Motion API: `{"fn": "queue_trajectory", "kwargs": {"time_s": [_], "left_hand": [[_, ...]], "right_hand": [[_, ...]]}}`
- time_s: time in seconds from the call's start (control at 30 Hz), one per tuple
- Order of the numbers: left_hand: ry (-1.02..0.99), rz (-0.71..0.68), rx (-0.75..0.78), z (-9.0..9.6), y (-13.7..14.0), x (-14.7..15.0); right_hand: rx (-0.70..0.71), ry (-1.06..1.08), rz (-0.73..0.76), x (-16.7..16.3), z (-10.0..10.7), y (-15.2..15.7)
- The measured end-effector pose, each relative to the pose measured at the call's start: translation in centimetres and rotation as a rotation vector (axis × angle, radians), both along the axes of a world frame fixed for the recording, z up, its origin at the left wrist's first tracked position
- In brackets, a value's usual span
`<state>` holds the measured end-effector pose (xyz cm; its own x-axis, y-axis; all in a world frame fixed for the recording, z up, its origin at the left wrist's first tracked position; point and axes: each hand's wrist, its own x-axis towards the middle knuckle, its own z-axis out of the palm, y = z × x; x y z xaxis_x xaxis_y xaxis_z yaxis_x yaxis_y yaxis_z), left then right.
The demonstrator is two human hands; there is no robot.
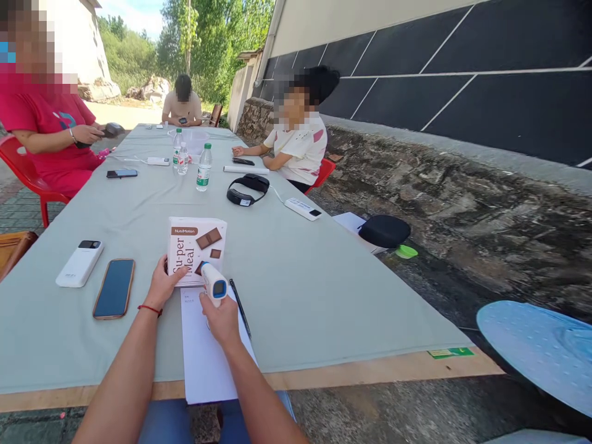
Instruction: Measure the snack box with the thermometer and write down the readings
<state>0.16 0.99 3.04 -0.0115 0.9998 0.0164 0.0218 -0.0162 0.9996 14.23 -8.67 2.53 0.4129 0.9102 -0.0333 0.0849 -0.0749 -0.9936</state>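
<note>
Carton held upright at twelve o'clock of the paper
Best handled with a steady left hand, wrapped around the carton's eight o'clock edge, while the right hand grips the white-and-blue handheld device at five o'clock and should point its nose squarely at the printed front; pale pinkish white, the carton shows a brown label, brown "Su-per Meal" lettering and chocolate pieces

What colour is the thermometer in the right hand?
The thermometer is white with blue parts, shown in the head view.
</note>
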Motion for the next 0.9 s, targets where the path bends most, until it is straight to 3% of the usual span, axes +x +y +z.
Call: {"fn": "queue_trajectory", "kwargs": {"time_s": [0.27,0.9], "left_hand": [[0.047,0.074,-0.005,0.1,0.2,0.5],[0.026,0.050,-0.006,0.4,0.1,0.6]], "right_hand": [[-0.063,0.017,-0.018,-0.2,0.0,0.2],[-0.164,-0.009,0.053,0.2,1.4,0.9]]}}
